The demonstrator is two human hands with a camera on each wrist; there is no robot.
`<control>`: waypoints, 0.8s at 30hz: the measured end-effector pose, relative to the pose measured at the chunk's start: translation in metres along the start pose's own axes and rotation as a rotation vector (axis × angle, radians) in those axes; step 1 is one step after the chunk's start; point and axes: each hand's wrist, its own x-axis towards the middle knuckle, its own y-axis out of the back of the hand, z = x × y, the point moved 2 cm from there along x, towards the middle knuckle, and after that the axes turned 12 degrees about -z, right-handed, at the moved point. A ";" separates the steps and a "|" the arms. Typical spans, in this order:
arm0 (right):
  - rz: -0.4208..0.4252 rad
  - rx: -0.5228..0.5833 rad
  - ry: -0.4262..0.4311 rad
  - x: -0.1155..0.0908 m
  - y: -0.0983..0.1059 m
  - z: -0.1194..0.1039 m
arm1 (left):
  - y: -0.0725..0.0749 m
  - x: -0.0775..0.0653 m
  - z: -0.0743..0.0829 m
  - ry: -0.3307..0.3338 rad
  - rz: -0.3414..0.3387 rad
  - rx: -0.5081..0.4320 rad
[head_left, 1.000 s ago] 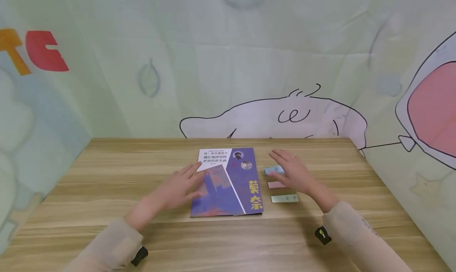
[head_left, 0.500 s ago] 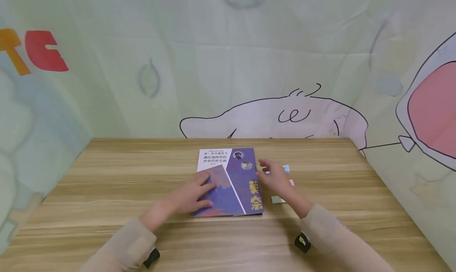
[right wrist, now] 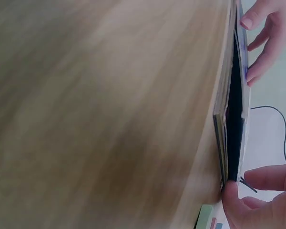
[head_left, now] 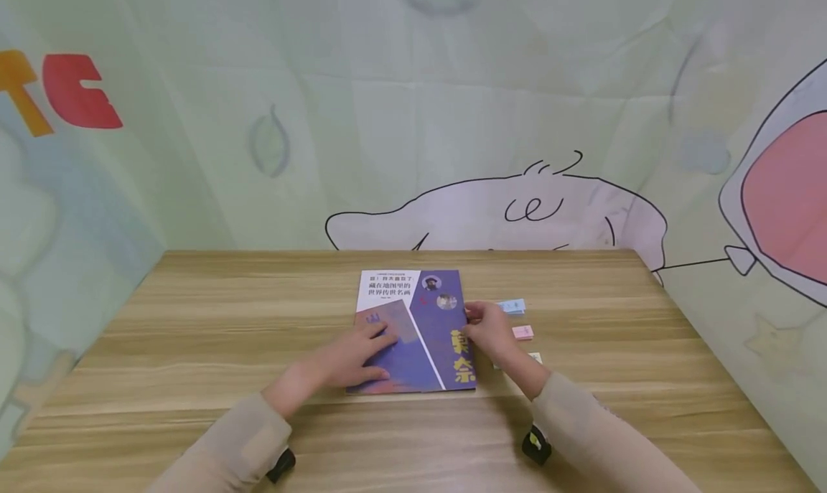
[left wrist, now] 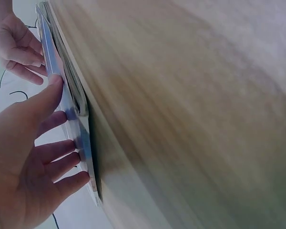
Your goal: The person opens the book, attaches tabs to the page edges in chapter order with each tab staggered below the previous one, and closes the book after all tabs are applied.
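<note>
A purple and white paperback book (head_left: 433,346) with a painting on its cover lies flat mid-table. My left hand (head_left: 352,353) rests on the cover's left part, fingers spread; the left wrist view shows its fingertips and thumb touching the cover (left wrist: 81,136). At the book's right edge, my right hand (head_left: 494,331) pinches the cover between thumb and finger. A dark gap under the cover (right wrist: 235,138) shows in the right wrist view, with the right thumb (right wrist: 233,205) at the edge. Partly behind that hand lie blue (head_left: 513,306), pink (head_left: 523,332) and pale green strips (head_left: 535,358).
The wood-grain table (head_left: 213,321) reaches back to a printed cloth backdrop (head_left: 413,134) with cartoon drawings. A black band or strap piece (head_left: 536,445) hangs under the right sleeve, another (head_left: 281,466) under the left.
My left hand has moved right onto the cover. The right hand has come left from above the strips to the book's right edge and taken hold there.
</note>
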 end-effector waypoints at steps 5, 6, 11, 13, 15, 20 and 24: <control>0.003 0.099 -0.076 0.003 0.000 0.001 | -0.001 0.000 0.000 0.014 -0.014 0.002; 0.004 0.122 -0.089 0.003 0.000 0.001 | -0.001 0.000 0.000 0.016 -0.015 0.004; 0.004 0.209 -0.122 0.005 0.002 -0.001 | 0.000 0.001 0.000 0.019 -0.022 -0.001; 0.004 0.225 -0.133 0.005 0.003 -0.002 | 0.000 0.001 0.000 0.020 -0.026 -0.004; -0.001 0.256 -0.147 0.006 0.005 -0.002 | 0.000 0.001 -0.001 0.023 -0.033 -0.006; -0.019 0.333 -0.190 0.007 0.007 -0.003 | -0.001 0.002 -0.002 0.035 -0.041 -0.010; -0.044 0.391 -0.232 0.004 0.009 -0.006 | -0.001 0.002 -0.002 0.032 -0.038 -0.004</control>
